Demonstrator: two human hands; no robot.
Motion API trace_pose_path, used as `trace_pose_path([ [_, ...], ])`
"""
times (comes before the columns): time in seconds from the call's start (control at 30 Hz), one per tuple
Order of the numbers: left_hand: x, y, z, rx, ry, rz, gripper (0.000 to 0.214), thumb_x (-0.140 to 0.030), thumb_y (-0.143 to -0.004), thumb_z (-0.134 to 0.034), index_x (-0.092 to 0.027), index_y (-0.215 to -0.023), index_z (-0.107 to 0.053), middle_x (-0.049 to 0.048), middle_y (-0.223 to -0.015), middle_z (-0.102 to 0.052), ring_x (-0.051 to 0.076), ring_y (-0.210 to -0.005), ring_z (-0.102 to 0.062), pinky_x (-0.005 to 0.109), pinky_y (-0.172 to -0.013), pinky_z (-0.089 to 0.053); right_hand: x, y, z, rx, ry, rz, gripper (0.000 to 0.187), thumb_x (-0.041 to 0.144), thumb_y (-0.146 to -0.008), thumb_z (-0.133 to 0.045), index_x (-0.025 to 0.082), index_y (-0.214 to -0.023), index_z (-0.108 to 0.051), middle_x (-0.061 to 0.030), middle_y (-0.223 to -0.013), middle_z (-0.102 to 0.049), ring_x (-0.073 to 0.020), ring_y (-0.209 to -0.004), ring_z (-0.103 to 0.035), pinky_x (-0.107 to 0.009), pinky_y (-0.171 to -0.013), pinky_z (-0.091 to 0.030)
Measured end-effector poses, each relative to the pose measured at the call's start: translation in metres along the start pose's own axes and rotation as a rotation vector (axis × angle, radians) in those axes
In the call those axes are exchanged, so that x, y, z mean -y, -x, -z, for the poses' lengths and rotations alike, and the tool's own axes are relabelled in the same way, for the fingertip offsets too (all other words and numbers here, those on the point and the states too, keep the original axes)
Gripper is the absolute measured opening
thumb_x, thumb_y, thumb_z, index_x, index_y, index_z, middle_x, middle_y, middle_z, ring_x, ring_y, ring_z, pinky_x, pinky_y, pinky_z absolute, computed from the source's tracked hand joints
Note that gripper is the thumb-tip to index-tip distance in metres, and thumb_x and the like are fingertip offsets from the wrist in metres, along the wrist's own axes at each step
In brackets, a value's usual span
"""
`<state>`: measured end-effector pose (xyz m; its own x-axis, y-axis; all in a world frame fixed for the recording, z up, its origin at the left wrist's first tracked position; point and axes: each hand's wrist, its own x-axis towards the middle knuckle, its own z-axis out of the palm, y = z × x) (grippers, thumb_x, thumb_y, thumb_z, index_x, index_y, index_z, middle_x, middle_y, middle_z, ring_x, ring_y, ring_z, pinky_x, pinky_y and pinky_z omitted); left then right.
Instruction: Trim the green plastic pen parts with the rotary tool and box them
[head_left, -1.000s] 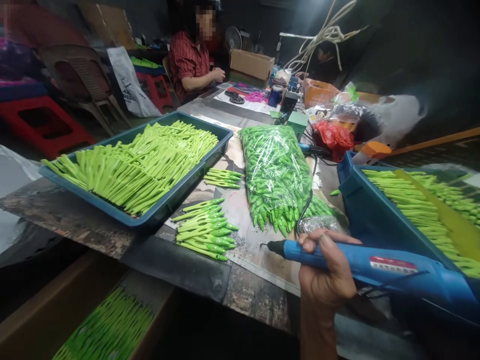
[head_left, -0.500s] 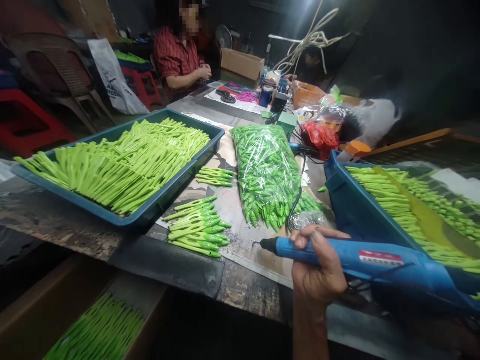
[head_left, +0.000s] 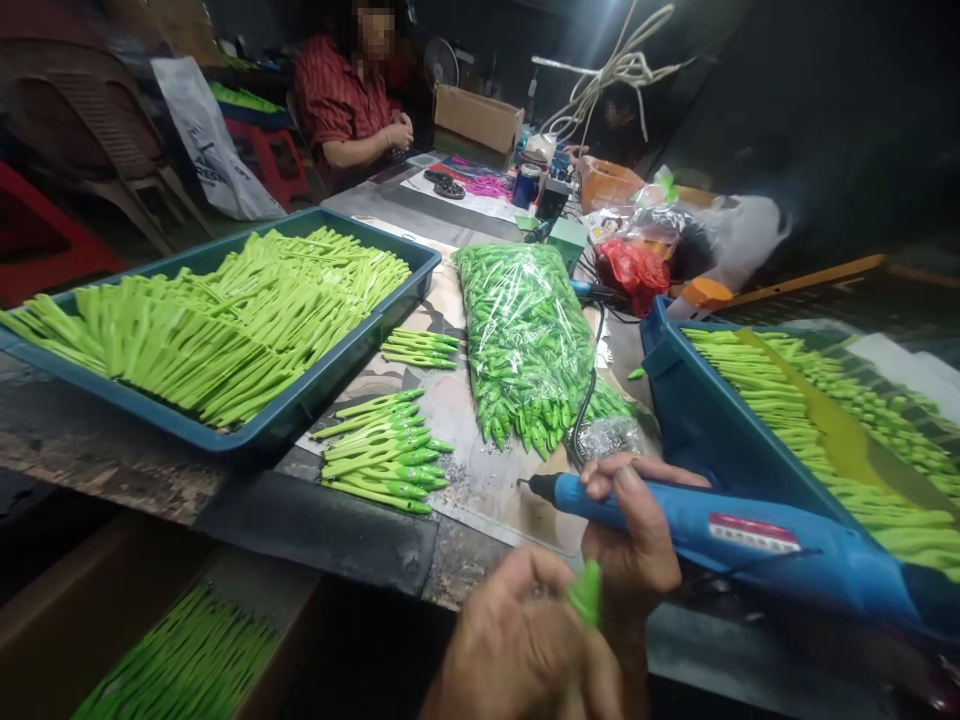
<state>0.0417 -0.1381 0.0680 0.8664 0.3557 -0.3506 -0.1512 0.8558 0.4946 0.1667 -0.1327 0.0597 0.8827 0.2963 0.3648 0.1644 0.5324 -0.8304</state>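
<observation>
Green plastic pen part (head_left: pixel 586 593) pinched in left hand (head_left: pixel 517 640), long axis near upright, lower end hidden by fingers, blurred. Part lies about 5 o'clock from bit (head_left: pixel 527 482) of blue rotary tool (head_left: pixel 660 510), closed in right hand (head_left: pixel 630 540), just beside part. Left hand cut off by frame.

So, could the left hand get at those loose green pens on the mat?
Probably yes: nothing stands between the left hand and the loose green pens, though that hand is already holding a green piece.
</observation>
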Motion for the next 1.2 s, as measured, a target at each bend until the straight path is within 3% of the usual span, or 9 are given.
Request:
trace_pose_path([
  [0.1, -0.006, -0.021, 0.013, -0.184, 0.04, -0.104, 0.02, -0.034, -0.081, -0.051, -0.016, -0.072, -0.05, -0.0008, -0.059, -0.051, 0.004, -0.044, -0.033, 0.019, -0.043, -0.02, 0.002, 0.0, 0.001, -0.009, -0.04, -0.058, 0.012, 0.018, -0.07, -0.057, 0.017, -0.079, -0.05, 0.0028, -0.066, -0.054, -0.0098, -0.051, -0.046, -0.028, -0.06, -0.04],
  [0.2, -0.005, -0.039, 0.027, -0.221, 0.08, -0.111, 0.01, -0.022, -0.08, -0.05, -0.013, -0.075, -0.05, 0.0023, -0.065, -0.054, 0.005, -0.049, -0.039, 0.019, -0.046, -0.026, 0.004, -0.001, 0.003, -0.019, -0.074, -0.052, 0.011, 0.016, -0.069, -0.057, 0.017, -0.078, -0.05, 0.0018, -0.067, -0.055, -0.0099, -0.051, -0.046, -0.029, -0.06, -0.04],
  [0.37, -0.002, -0.056, 0.036, -0.285, 0.091, -0.108, 0.012, -0.019, -0.077, -0.052, -0.008, -0.082, -0.054, 0.0037, -0.065, -0.053, 0.005, -0.049, -0.041, 0.017, -0.044, -0.026, 0.013, -0.002, 0.007, -0.013, -0.129, -0.025, 0.01, 0.011, -0.068, -0.054, 0.016, -0.076, -0.052, 0.0006, -0.067, -0.057, -0.0099, -0.048, -0.046, -0.031, -0.059, -0.04],
  [0.9, 0.003, -0.066, 0.039, -0.255, 0.121, -0.162, 0.012, -0.018, -0.077, -0.053, -0.008, -0.083, -0.057, 0.0038, -0.066, -0.054, 0.006, -0.049, -0.041, 0.017, -0.044, -0.027, 0.02, -0.001, 0.018, 0.068, -0.164, -0.018, 0.014, 0.009, -0.069, -0.05, 0.017, -0.08, -0.053, 0.0007, -0.07, -0.058, -0.0096, -0.048, -0.048, -0.03, -0.057, -0.04],
  [1.2, 0.005, -0.065, 0.038, -0.226, 0.143, -0.156, 0.01, -0.019, -0.075, -0.057, -0.009, -0.073, -0.056, 0.0032, -0.066, -0.054, 0.005, -0.05, -0.042, 0.017, -0.044, -0.028, 0.023, 0.001, 0.018, 0.079, -0.154, -0.022, 0.013, 0.011, -0.07, -0.052, 0.018, -0.081, -0.053, 0.0006, -0.071, -0.056, -0.0105, -0.05, -0.047, -0.031, -0.058, -0.039],
])
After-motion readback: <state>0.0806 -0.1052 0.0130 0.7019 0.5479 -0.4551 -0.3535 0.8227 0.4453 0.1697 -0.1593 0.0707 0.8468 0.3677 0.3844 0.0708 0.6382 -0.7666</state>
